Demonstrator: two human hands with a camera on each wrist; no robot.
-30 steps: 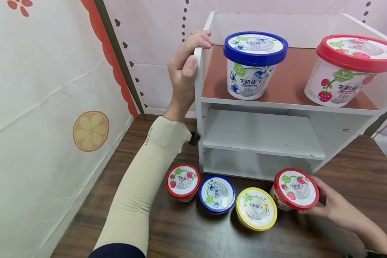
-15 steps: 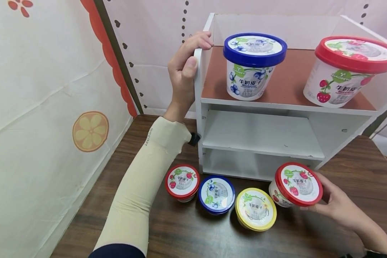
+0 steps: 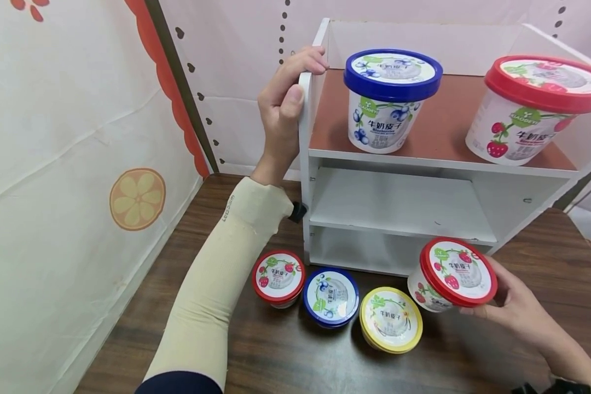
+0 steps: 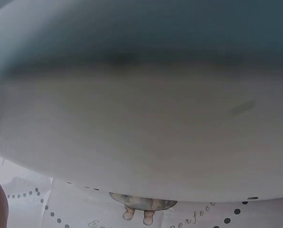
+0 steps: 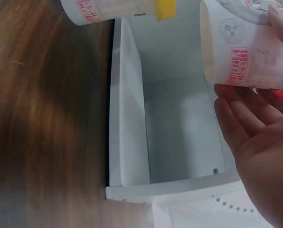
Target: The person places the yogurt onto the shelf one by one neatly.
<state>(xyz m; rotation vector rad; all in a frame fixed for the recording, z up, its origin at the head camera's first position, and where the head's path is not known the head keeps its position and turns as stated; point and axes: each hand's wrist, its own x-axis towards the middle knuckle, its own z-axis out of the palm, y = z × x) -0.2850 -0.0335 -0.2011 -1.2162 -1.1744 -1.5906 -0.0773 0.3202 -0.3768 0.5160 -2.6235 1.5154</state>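
Observation:
My left hand grips the left side panel of a small white shelf unit, thumb on the near edge and fingers over it. In my right hand is a strawberry tub with a red lid, tilted and raised before the bottom compartment at the right. In the right wrist view the fingers support the white wall of this strawberry tub. To its left on the table stand a yellow-lidded tub, a blue-lidded blueberry tub and another red-lidded strawberry tub.
On the unit's brown top board stand a large blue-lidded tub and a large red-lidded tub. Patterned cloth hangs on the left and behind. Blurred white panel fills most of the left wrist view.
My right hand has lifted the red-lidded strawberry tub off the table, up and slightly right, and tilted it more. The left hand has stayed on the side panel.

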